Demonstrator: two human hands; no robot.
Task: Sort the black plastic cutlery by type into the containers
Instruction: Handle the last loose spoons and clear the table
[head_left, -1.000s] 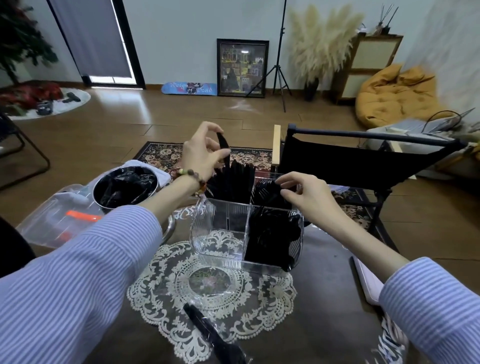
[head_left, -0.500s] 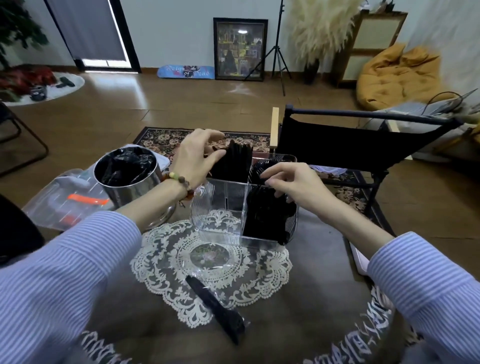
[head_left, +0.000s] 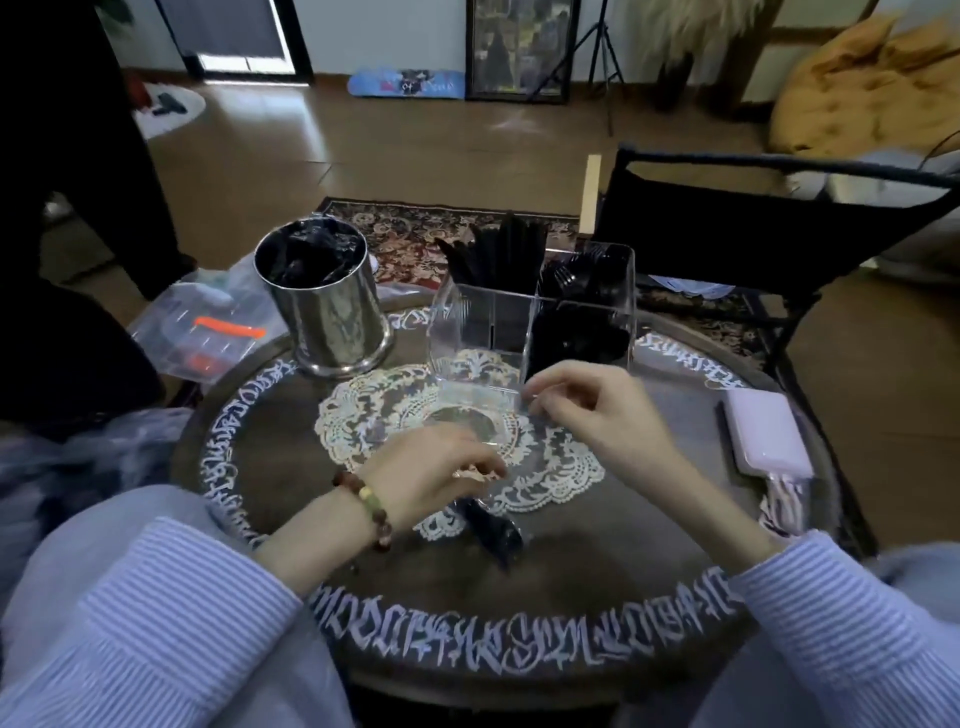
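Left hand (head_left: 434, 475) reaches palm-down, fingers curled onto a wrapped black plastic cutlery piece (head_left: 491, 530) lying on the round dark tabletop (head_left: 597, 561). Right hand (head_left: 592, 410) hovers loosely curled, holding nothing, beside the clear divided container (head_left: 530, 322).

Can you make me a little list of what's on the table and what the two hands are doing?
table: round, dark table with white lettering round the rim
clear divided container: black cutlery in the far and right compartments
steel canister: black cutlery inside
doily: under the container
wrapped black cutlery piece: lying on the table
left hand: reaching to the wrapped piece
right hand: fingers curled, by the container's near corner
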